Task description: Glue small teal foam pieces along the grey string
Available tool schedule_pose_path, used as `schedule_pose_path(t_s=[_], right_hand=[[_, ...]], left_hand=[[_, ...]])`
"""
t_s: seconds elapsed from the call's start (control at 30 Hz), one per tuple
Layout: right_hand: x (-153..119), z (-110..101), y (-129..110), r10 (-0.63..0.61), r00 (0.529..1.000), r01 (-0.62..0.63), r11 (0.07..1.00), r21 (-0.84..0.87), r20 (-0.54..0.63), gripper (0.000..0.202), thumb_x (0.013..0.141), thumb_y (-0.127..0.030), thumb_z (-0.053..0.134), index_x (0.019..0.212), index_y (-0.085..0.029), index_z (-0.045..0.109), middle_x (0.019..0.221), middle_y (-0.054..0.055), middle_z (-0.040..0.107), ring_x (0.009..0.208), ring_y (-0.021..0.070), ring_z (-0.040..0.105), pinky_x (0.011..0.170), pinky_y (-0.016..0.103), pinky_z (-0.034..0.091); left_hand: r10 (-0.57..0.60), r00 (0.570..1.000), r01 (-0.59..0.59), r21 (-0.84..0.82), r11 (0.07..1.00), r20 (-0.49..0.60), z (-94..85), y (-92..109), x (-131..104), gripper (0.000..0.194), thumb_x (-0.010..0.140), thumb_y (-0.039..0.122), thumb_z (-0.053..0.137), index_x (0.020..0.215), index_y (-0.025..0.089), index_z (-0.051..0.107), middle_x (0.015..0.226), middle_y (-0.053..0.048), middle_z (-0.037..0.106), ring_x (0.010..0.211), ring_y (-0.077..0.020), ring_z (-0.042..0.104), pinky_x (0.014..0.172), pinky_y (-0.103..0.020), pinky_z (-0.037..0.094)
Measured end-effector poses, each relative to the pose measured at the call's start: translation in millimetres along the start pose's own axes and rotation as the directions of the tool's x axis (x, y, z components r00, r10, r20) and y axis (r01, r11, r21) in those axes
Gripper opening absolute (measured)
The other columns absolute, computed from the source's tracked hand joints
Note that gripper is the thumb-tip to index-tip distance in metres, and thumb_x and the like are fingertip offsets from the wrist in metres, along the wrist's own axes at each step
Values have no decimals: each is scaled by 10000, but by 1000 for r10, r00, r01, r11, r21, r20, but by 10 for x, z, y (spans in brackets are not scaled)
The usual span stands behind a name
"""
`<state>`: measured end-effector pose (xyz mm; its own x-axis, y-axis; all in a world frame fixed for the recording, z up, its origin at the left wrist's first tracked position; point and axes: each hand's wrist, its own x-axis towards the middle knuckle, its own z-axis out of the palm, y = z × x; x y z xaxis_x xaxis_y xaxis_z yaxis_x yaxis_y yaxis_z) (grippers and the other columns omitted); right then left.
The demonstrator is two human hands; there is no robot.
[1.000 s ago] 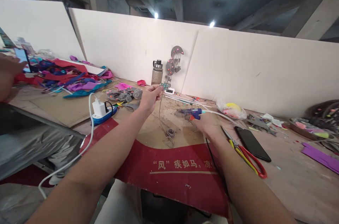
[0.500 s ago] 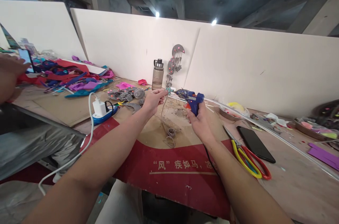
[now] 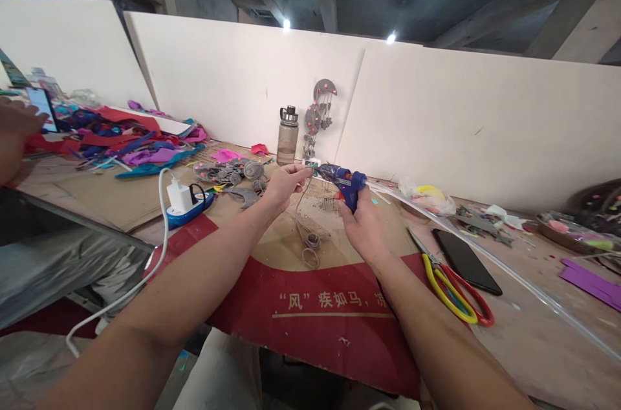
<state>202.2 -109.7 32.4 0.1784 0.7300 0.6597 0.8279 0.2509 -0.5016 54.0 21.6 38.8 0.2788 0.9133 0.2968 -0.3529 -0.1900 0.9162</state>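
My left hand (image 3: 286, 187) is closed, pinching a small teal star-shaped piece (image 3: 314, 168) between thumb and fingertips. A thin grey-brown cord (image 3: 297, 209) hangs from that spot down to a loose coil on the board. Wrapped round the handle of a blue hot glue gun (image 3: 347, 183) is my right hand (image 3: 363, 226). The gun's nozzle points left and sits at the star piece; whether it touches cannot be made out. A very long clear glue stick (image 3: 456, 229) runs out of the gun's back toward the lower right.
Scissors (image 3: 449, 290) with red and yellow handles lie beside a black phone (image 3: 466, 261) on the right. A water bottle (image 3: 288, 137) stands at the back. On the left are a blue power strip (image 3: 189, 211), colourful felt scraps (image 3: 136, 145) and another person's hand (image 3: 19, 129).
The glue gun has moved left, bringing its nozzle to the star piece, and its glue stick has shifted with it. My left hand stays almost in place.
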Motion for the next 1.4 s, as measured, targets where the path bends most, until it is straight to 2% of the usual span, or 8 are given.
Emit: schedule_pose_path(t_s=[0.2,0.4,0.63,0.83,1.07,1.2,1.3,1.4], right_hand=[[-12,39,18,19,1000,-19,1000,-9,18,397,892,-329,446,1260,-182,432,1083,162,668,950,308,643,853,477,508],[-11,26,10,63,997,-63,998,-13,35,439,888,-340,439,1289,-164,403,1068,169,665,925,314,645,836,486,509],[-17,22,-18,41,999,-40,999,-31,28,398,881,-345,446,1241,-176,448,1064,180,664,910,330,641,820,489,502],[-15,15,-16,54,998,-53,998,-15,23,436,880,-339,457,1285,-180,428,1055,163,668,901,314,643,815,473,500],[-11,20,-33,66,998,-66,998,-3,21,403,865,-334,469,1234,-171,462,1027,165,673,907,320,638,808,466,497],[22,26,25,106,994,-104,988,111,-13,403,845,-324,494,1227,-199,466,1007,115,682,837,270,649,766,412,506],[90,-35,114,266,963,-268,950,157,37,292,801,-293,518,1082,-215,530,790,49,684,670,247,637,651,370,496],[165,-131,258,337,937,-330,940,-88,86,88,760,-283,567,815,-217,585,666,71,663,662,272,639,629,360,462]], left_hand=[[21,1000,-20,35,999,-10,24,2,-10,352,541,405,818,613,140,597,525,39,475,487,-49,378,465,-196,278],[36,999,-36,-3,999,-39,8,-11,4,324,558,381,809,657,136,622,609,23,523,523,-51,407,467,-193,282],[22,1000,-22,-5,1000,-1,29,-13,-7,316,562,378,805,614,141,603,546,34,484,487,-46,358,456,-198,259],[31,999,-31,0,1000,-35,22,18,-26,326,550,382,813,624,145,602,580,24,509,513,-53,385,460,-197,274],[30,1000,-29,8,1000,-11,18,12,-15,318,576,384,796,612,141,594,561,31,487,501,-47,372,459,-194,271],[15,999,-17,-29,999,-52,-11,36,-4,322,560,372,811,644,140,605,611,22,518,517,-43,387,454,-182,276],[5,998,-8,-54,998,-56,-17,47,-3,339,544,374,826,660,144,606,644,16,541,521,-40,395,448,-178,273],[18,999,-20,-47,999,-42,-4,34,-7,346,544,379,832,677,145,615,633,21,531,515,-40,399,444,-178,269]])
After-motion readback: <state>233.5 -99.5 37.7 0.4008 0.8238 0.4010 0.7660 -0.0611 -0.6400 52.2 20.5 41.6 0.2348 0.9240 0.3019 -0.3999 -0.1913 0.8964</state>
